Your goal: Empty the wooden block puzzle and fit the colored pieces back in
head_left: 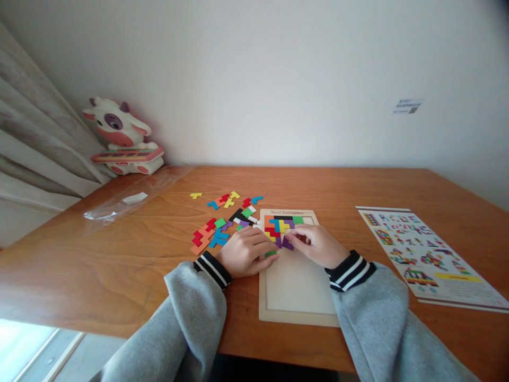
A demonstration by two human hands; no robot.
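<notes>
A pale wooden puzzle board [262, 297] lies on the table before me, its upper part filled with coloured block pieces. My left hand [248, 252] rests over the board's left edge, with a green puzzle piece [271, 253] between thumb and fingers. From the right, my right hand [318, 245] reaches in, and its closed fingertips are on a purple puzzle piece [287, 243] beside the placed pieces. Part of that piece is hidden by the fingers. The lower half of the board shows a bare pale surface.
Loose coloured pieces [218, 236] are scattered left of and behind the board. A printed pattern sheet [425, 254] lies at the right. At the back left stand a toy cow with a keyboard [123, 138] and a clear plastic bag [115, 209]. A wall closes the back.
</notes>
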